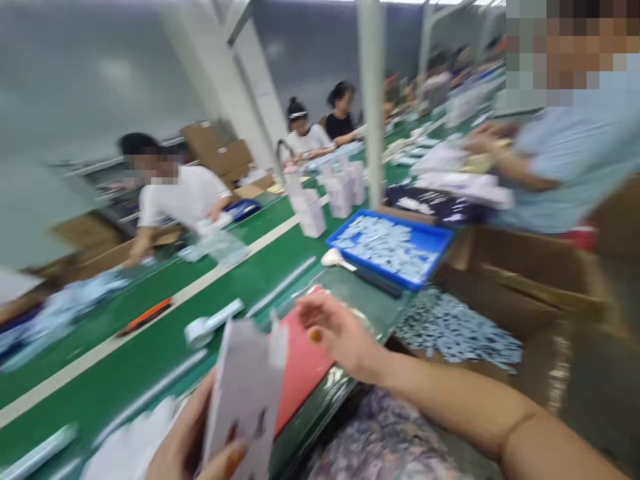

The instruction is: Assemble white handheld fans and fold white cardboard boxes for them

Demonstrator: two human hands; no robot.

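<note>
My left hand (pixel 190 443) grips a small white carton (pixel 247 393) with an open flap, held upright at the bottom of the view, thumb across its front. My right hand (pixel 337 333) hovers just right of the carton above a red mat (pixel 303 363), fingers loosely curled; motion blur hides whether anything is in them. Both hands are above the near edge of the green conveyor belt (pixel 150 347).
A blue tray (pixel 390 247) of small packets sits ahead; more packets lie in a cardboard box (pixel 460 330) to the right. A tape roll (pixel 197 331), an orange cutter (pixel 145 317) and standing white cartons (pixel 313 213) are on the belt. Other people work along both sides.
</note>
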